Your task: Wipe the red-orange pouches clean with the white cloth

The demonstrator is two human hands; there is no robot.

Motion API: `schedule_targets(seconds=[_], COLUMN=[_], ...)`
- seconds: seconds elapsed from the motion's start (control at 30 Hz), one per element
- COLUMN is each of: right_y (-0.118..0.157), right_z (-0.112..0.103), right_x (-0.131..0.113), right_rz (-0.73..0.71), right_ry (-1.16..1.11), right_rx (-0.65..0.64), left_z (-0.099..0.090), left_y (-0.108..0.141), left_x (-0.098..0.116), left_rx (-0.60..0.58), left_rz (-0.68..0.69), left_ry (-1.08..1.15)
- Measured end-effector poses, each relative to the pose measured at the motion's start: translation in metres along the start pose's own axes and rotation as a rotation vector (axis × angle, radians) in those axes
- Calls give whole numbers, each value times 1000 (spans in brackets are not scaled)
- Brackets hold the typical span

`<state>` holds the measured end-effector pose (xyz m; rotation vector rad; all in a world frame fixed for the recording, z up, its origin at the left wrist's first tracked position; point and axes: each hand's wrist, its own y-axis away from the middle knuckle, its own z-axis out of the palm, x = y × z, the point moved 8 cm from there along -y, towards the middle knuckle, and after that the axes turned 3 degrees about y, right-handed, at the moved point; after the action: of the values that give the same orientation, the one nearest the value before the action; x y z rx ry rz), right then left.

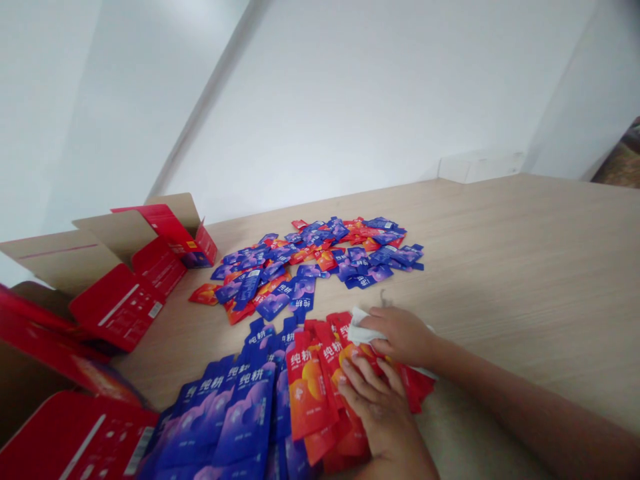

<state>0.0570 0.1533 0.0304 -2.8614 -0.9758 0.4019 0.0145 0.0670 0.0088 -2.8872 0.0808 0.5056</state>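
My right hand [405, 335] pinches a crumpled white tissue [361, 327] against the upper end of a group of red pouches [311, 387] printed with orange fruit. Its forearm reaches in from the right. Below it, my left hand [377, 403] lies on the same red pouches with its fingers spread, pressing on them without gripping any. Overlapping blue-purple pouches [240, 413] lie in rows to the left of the red ones. Some red pouches are partly covered by both hands.
Farther back, a loose heap of small blue and red sachets [300, 260] spreads over the wooden table [500, 267]. Opened red cartons [120, 307] with raised flaps line the left side. A white box [480, 167] stands by the back wall.
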Motion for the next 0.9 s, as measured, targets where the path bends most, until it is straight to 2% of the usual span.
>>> schedule_targets(seconds=[0.2, 0.33, 0.43, 0.5, 0.57, 0.73, 0.8, 0.9], right_y=[-4, 1, 2, 2, 0, -3, -2, 2], right_z=[-5, -22, -21, -14, -10, -9, -15, -27], right_x=[34, 20, -6, -14, -8, 26, 28, 15], right_rz=[154, 113, -22, -76, -57, 55, 57, 32], right_ry=[65, 65, 44, 37, 56, 103, 103, 64], right_rx=[47, 113, 21, -58, -83, -28, 26, 110], left_z=[2, 5, 6, 6, 6, 6, 5, 5], left_y=[0, 0, 0, 0, 0, 0, 0, 0], left_x=[0, 1, 1, 1, 1, 0, 0, 0], left_rx=[1, -19, -29, -32, -29, -14, -7, -6], left_rz=[-12, -11, -7, -2, 4, -8, -12, -8], left_ry=[23, 25, 10, 1, 0, 40, 51, 50])
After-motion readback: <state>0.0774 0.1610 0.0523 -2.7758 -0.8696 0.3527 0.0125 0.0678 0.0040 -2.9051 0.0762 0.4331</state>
